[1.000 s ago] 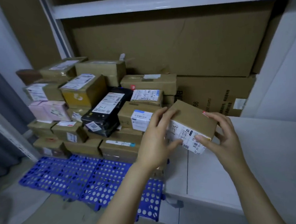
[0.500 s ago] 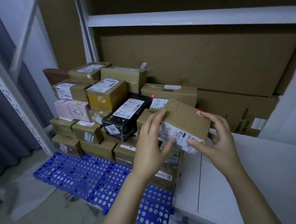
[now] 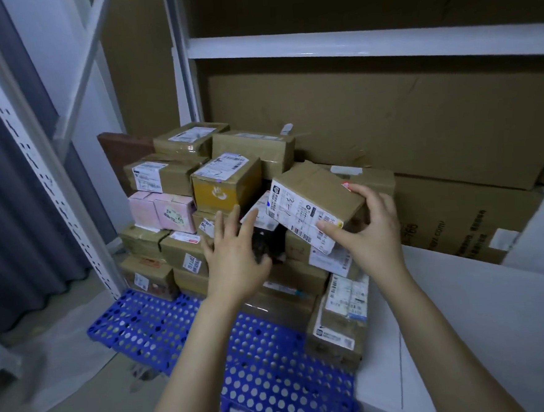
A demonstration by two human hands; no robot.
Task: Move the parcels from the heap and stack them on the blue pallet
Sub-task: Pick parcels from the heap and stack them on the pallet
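Mid-placing imo: my R hand (image 3: 372, 231) grips the parcel (image 3: 315, 202) above the stack (image 3: 227, 183) on the blue pallet (image 3: 156, 323), L hand (image 3: 236, 259) spread open, next needs a flat spot.

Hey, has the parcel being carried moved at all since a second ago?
Yes. The parcel has gone left towards the yellow box: it was well to its right, now almost beside it, gripped by the right hand only.

I see a brown cardboard parcel (image 3: 321, 199), white-labelled, tilted over the stacked parcels (image 3: 183, 244) covering the far half of the blue perforated plastic pallet (image 3: 150, 323).
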